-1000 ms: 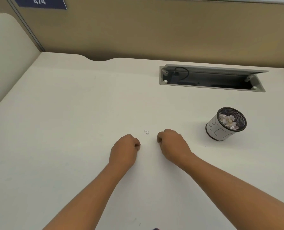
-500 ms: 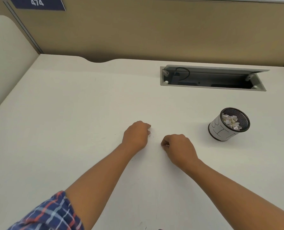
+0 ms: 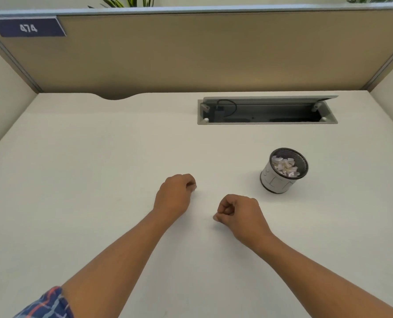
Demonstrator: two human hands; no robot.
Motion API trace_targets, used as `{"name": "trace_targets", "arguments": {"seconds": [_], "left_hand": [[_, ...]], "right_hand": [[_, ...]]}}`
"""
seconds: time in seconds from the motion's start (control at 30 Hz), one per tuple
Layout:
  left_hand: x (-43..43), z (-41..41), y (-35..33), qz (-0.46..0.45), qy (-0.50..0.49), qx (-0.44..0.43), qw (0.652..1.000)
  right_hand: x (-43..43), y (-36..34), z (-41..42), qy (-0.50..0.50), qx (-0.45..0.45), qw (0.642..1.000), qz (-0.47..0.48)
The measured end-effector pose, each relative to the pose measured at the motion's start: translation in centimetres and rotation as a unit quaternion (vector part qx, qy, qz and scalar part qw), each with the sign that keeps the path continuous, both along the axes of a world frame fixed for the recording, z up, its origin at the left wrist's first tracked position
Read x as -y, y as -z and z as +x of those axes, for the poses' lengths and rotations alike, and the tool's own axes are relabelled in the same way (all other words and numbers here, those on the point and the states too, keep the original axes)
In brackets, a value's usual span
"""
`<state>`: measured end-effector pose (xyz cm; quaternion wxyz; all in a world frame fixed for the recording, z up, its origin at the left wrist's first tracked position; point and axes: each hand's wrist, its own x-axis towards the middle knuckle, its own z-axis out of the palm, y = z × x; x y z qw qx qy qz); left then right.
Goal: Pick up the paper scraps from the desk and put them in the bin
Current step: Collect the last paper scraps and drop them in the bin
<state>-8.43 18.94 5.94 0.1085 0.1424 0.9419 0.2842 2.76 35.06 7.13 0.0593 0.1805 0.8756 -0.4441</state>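
White laminate desk [image 3: 99, 180] lies under both your hands. Your right hand [image 3: 239, 214], nearest, is curled tight; whether it holds anything is hidden. Your left hand [image 3: 174, 196] pinches one tiny white paper scrap [image 3: 195, 186]. Beyond, one black mesh bin [image 3: 280, 185] stands upright, holding heaped white scraps [image 3: 283, 167].

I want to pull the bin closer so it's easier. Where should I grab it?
Probably grip the bin round its white side wall, coming from the near side with the right hand, which is closest. It stands upright and its open top is full of paper scraps, so reaching in from above could spill them.
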Motion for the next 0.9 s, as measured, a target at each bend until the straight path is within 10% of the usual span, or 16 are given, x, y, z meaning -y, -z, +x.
{"name": "trace_targets", "arguments": {"seconds": [0.3,0.7,0.9], "left_hand": [[-12.2,2.8,-5.6,0.183,0.032,-0.019,0.982],[-21.7,1.4,-7.2,0.028,0.072,-0.025,0.997],[-20.8,0.9,-6.8,0.109,0.028,-0.005,0.994]], "right_hand": [[-9.0,-5.0,1.6,0.057,-0.075,0.995,-0.04],[-19.0,-8.4,-1.5,0.067,-0.133,0.985,0.087],[-19.5,-7.9,-3.1,0.021,-0.101,0.989,0.108]]}}
